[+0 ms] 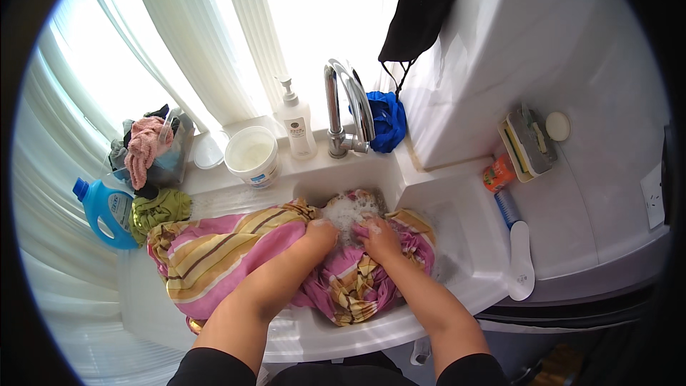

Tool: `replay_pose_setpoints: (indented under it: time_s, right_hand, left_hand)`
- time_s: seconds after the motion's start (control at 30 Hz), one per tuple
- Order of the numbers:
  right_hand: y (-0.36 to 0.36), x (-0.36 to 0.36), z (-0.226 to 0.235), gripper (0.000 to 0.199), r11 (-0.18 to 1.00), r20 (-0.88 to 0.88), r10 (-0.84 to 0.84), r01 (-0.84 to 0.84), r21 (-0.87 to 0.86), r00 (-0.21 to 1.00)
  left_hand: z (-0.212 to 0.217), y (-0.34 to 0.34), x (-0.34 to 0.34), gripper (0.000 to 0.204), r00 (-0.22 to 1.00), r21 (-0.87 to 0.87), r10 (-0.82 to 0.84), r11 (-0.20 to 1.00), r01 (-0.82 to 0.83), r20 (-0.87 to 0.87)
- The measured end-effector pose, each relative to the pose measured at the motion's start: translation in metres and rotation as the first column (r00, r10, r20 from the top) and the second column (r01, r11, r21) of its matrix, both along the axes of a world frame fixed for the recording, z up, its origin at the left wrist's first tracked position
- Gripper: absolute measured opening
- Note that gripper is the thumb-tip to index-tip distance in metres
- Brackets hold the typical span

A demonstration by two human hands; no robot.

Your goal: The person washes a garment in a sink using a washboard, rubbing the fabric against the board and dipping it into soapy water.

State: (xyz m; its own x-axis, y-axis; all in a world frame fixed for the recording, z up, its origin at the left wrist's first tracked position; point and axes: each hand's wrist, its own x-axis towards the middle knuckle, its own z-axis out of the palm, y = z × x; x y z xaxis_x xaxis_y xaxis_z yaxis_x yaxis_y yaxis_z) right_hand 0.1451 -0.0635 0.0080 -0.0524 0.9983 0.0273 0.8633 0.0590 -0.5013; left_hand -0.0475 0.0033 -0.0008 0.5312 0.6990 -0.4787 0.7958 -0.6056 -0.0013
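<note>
A large pink cloth (pixel 236 246) with yellow, brown and white stripes lies bunched in the white sink (pixel 457 264) and spreads left over its ridged side. White suds (pixel 350 211) cover the part of it between my hands. My left hand (pixel 324 236) is closed on the cloth at the left of the suds, its fingertips partly hidden. On the right side of the foam, my right hand (pixel 379 238) grips a pink fold of the same cloth. A chrome faucet (pixel 348 111) arches over the far edge of the sink.
Along the back stand a white tub (pixel 251 157), a white pump bottle (pixel 297 129) and a blue bag (pixel 386 121). At left are a blue detergent jug (pixel 107 213), a green cloth (pixel 158 212) and a bin of clothes (pixel 150 146). A white-handled brush (pixel 521 261) lies right.
</note>
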Motion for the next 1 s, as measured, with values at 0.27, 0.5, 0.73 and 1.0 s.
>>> replay_pose_setpoints:
  time_s: [0.27, 0.5, 0.73, 1.0]
  right_hand:
    - [-0.009, 0.02, 0.037, 0.088, 0.984, 0.114, -0.072, 0.089, -0.157, 0.991]
    - [0.044, -0.033, 0.021, 0.108, 0.888, 0.289, 0.089, 0.055, -0.456, 0.953]
    - [0.02, -0.017, 0.039, 0.056, 0.97, -0.059, -0.195, 0.184, -0.157, 0.979]
    - [-0.017, -0.093, 0.143, 0.041, 0.953, -0.464, 0.119, 0.03, 0.301, 0.878]
  left_hand:
    - [0.14, -0.037, -0.039, 0.103, 0.977, 0.24, 0.181, 0.95, -0.202, 0.109]
    - [0.143, -0.054, -0.083, 0.103, 0.905, 0.09, 0.365, 0.916, -0.392, 0.219]
    - [0.16, -0.099, -0.133, 0.052, 0.836, 0.076, 0.347, 0.906, -0.415, 0.425]
    - [0.222, -0.162, -0.237, 0.045, 0.69, -0.02, 0.668, 0.722, -0.692, 0.279]
